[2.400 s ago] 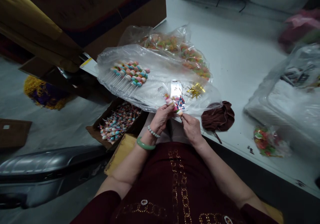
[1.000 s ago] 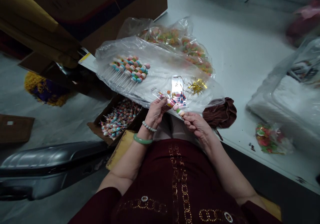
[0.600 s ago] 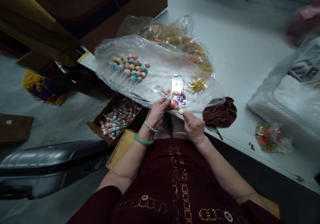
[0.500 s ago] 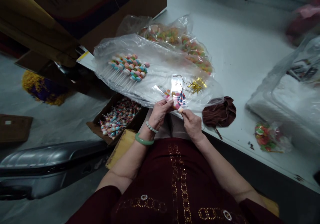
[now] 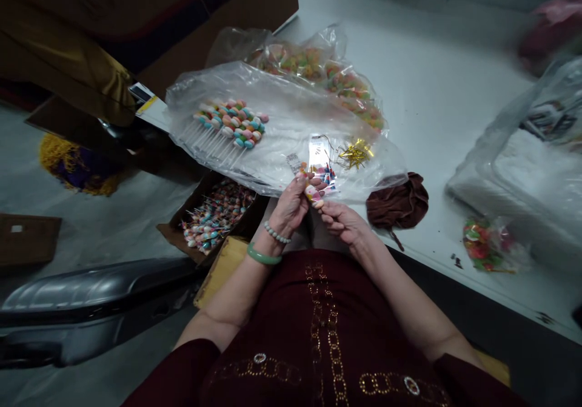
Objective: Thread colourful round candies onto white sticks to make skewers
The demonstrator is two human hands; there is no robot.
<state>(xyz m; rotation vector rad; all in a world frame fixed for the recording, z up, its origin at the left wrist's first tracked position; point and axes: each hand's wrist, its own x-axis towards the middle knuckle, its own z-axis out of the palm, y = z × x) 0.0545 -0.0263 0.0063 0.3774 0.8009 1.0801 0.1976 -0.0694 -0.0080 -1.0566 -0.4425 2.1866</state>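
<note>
Narrow on both sides, the grip held one slim stick of pastel bead-shaped candies in clear film: the left hand closed around its upper length, the right hand pinched its lower end. It hung at the near edge of the crumpled clear plastic sheet. Judging by that hold, the left grip was best kept light, so the beads stayed in line, with the right fingertips tight below the lowest bead. Whether a tie lay under them was too small to tell.

Beyond the sheet, to its left, stood a big brown cardboard carton, its contents out of view. Right of the sheet, on the white tabletop, a bulky clear plastic package held dark-and-white printed items. Just behind the sheet, a clear plastic bag held orange and green pieces. Below the sheet's near edge, an open brown cardboard box brimmed with multicoloured candies. Well right of the sheet, a small clear pouch held red and green pieces. On the sheet lay pastel candy sticks with white stems, shiny printed wrappers and gold metallic ties.
</note>
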